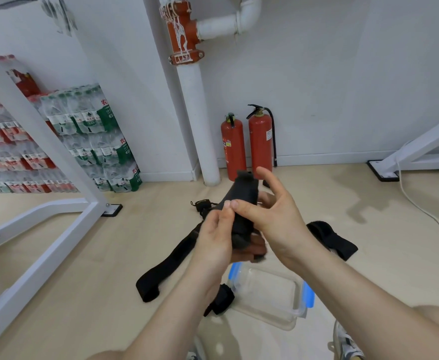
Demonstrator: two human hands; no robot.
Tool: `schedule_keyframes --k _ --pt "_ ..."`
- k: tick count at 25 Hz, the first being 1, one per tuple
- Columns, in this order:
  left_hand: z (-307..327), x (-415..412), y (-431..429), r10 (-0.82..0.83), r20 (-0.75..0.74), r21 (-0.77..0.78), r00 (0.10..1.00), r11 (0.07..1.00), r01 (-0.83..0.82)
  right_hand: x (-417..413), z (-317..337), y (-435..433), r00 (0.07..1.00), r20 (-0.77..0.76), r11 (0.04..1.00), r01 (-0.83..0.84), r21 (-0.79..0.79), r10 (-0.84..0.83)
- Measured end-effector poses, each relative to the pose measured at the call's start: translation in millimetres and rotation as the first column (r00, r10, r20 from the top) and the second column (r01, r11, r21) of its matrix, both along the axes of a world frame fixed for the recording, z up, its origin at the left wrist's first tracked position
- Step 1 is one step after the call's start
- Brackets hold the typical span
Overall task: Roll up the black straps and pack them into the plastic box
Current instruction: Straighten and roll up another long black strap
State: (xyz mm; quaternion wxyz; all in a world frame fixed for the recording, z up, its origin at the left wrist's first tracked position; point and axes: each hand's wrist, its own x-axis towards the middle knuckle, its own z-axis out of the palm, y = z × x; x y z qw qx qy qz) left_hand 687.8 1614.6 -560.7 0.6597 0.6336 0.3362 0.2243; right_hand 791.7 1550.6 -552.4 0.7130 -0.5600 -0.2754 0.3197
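L hand [213,239] & R hand [274,216] are gripping black strap [243,201], wide, fuzzy, partly rolled; clear plastic box [265,292] w/ blue clips [308,294] lying just below hands

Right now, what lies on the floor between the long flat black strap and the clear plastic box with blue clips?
A short black strap, close beside the left edge of the clear plastic box; the head view shows it.
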Motion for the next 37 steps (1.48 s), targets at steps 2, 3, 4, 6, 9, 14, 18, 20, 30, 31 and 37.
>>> schedule_keyframes --k 2,3,4,6,9,14,18,20,30,31,37 --pt "-0.5 -1.7 -0.9 -0.065 -0.101 0.117 0.993 0.990 0.077 4.3 3.6 -0.7 0.995 0.098 0.994 -0.007 -0.113 0.018" --pt "1.4 -2.1 3.8 -0.011 -0.117 0.241 0.993 0.970 0.039 7.5 7.0 -1.6 0.988 0.147 0.986 -0.019 -0.167 0.044" --pt "4.8 -4.3 11.0 0.110 -0.083 0.397 0.991 0.915 -0.068 12.0 10.1 -3.1 0.977 0.195 0.975 -0.041 -0.220 0.085" --pt "10.6 -13.2 29.1 0.255 0.076 0.564 0.964 0.787 -0.252 19.0 16.2 -8.6 0.937 0.288 0.944 -0.101 -0.315 0.197" --pt "10.1 -23.5 41.6 -0.083 0.019 0.476 0.996 0.877 0.064 19.6 20.9 -16.2 0.848 0.401 0.903 -0.186 -0.387 0.346" --pt "4.5 -17.4 41.8 -0.020 0.127 0.324 0.992 0.946 -0.022 22.4 9.0 -10.7 0.915 0.327 0.966 -0.183 -0.182 0.235" --pt "6.8 -14.3 41.8 0.174 0.265 0.124 0.948 0.969 -0.212 28.4 2.2 -8.9 0.921 -0.025 0.921 -0.388 -0.023 0.388" --pt "5.6 -13.8 43.6 0.220 0.282 0.055 0.934 0.968 -0.245 25.9 -0.8 -7.1 0.924 -0.022 0.921 -0.382 -0.074 0.381" --pt "0.5 -15.4 45.6 0.070 0.165 0.218 0.984 0.970 -0.105 12.0 -7.7 1.4 0.930 0.332 0.967 -0.077 -0.243 0.158" --pt "1.3 -15.6 45.2 0.056 0.161 0.284 0.985 0.954 -0.101 12.4 -4.5 -0.1 0.942 0.235 0.959 -0.192 -0.207 0.239" --pt "-3.7 -12.0 39.7 -0.013 0.090 0.505 0.996 0.863 -0.034 14.4 -2.3 -0.7 0.976 0.060 0.970 -0.200 -0.135 0.210"
